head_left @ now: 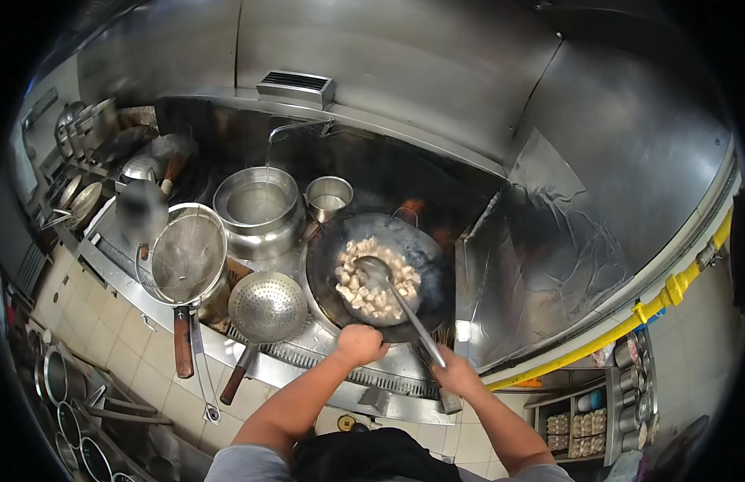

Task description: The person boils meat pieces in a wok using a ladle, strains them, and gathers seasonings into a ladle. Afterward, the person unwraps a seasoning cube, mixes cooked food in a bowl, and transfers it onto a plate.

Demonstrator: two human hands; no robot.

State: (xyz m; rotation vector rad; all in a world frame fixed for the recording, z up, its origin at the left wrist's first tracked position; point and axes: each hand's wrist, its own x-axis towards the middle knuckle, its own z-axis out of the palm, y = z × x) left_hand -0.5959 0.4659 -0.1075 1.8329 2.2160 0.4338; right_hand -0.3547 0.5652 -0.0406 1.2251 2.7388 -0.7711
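Note:
A dark wok (428, 253) sits on the stove, with pale diced pieces of food (400, 277) in it and some steam above. My right hand (457, 373) is closed round the handle of a metal ladle (416, 321), whose bowl rests among the pieces. At the wok's near rim, my left hand (362, 345) is closed in a fist; the part of the wok it grips is hidden under the fingers. Left of the wok lies a perforated strainer (267, 307) with a wooden handle.
A wire mesh strainer (187, 253) lies at the left. Behind stand a large metal pot (260, 229) and a smaller one (330, 195), under a thin faucet (300, 124). A yellow pipe (629, 321) runs along the right. Egg trays (585, 426) sit on a lower-right shelf.

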